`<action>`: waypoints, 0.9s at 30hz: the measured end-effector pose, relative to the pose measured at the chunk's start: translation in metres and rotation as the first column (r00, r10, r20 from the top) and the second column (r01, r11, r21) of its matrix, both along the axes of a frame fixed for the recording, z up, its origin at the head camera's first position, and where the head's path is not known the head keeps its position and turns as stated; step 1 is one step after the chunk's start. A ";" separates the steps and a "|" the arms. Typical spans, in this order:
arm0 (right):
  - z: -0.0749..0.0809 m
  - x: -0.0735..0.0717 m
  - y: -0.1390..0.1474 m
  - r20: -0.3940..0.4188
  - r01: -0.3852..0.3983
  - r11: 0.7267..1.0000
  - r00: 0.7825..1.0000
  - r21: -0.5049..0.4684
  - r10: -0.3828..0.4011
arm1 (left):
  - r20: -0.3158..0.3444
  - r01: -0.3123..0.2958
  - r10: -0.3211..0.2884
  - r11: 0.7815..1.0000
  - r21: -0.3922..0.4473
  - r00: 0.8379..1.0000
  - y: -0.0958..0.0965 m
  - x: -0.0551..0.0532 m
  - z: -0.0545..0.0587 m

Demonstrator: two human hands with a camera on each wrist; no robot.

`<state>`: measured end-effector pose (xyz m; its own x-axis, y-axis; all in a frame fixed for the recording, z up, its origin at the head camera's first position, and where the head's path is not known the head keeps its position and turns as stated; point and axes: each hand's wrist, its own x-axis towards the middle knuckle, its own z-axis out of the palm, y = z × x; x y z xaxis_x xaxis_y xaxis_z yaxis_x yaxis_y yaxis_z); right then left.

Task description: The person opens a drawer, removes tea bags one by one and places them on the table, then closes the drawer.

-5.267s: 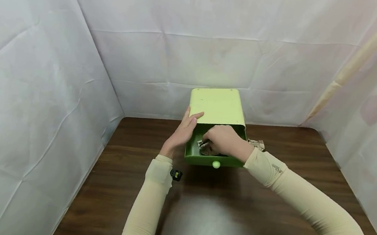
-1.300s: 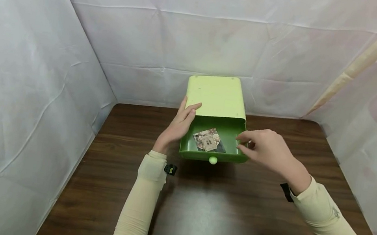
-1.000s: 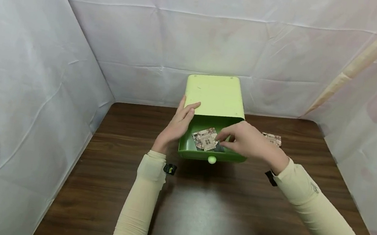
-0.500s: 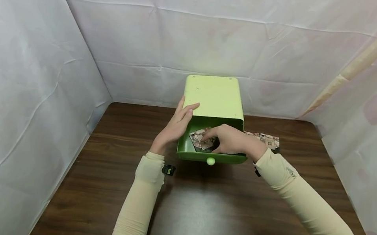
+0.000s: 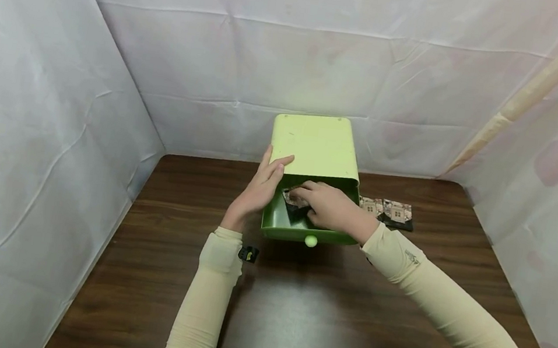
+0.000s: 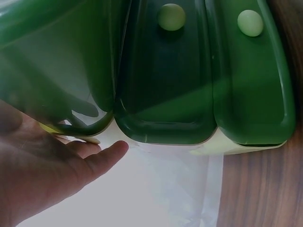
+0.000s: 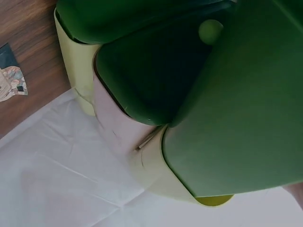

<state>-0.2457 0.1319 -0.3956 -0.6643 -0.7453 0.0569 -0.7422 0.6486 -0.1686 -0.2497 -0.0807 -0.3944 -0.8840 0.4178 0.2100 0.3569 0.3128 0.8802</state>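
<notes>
A small drawer cabinet (image 5: 317, 144) with a pale yellow-green top stands at the back of the table, its green top drawer (image 5: 275, 220) pulled out. My left hand (image 5: 258, 192) rests against the cabinet's left side, fingers extended, a fingertip over the top edge. Inside the drawer, my right hand (image 5: 330, 206) has curled fingers on a small flat packet (image 5: 294, 199) with a patterned print and a dark end. The hand covers much of that packet. In the right wrist view, the drawer wall (image 7: 246, 127) hides the right hand's fingers.
Two similar packets (image 5: 397, 213) lie on the dark wood table (image 5: 186, 232), right of the cabinet. Two lower drawers (image 6: 165, 104) are closed, with round pale knobs (image 6: 171, 17). White cloth walls (image 5: 230, 62) stand behind and at both sides.
My right hand has moved left from beside the drawer into it and taken hold of the packet, which has shifted and tilted. My left hand stays on the cabinet.
</notes>
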 end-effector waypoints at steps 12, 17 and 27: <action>0.013 0.000 0.014 0.063 0.039 0.993 0.998 -0.108 -0.032 | -0.006 -0.033 0.033 0.999 0.007 0.999 -0.001 -0.018 -0.024; 0.031 0.007 0.028 0.116 0.090 0.987 0.990 -0.130 -0.075 | -0.027 -0.040 0.040 0.999 0.000 0.999 -0.002 -0.020 -0.024; 0.061 0.028 0.070 0.038 0.157 0.952 0.988 -0.263 -0.153 | -0.015 -0.022 0.022 1.000 -0.004 1.000 -0.002 -0.014 -0.012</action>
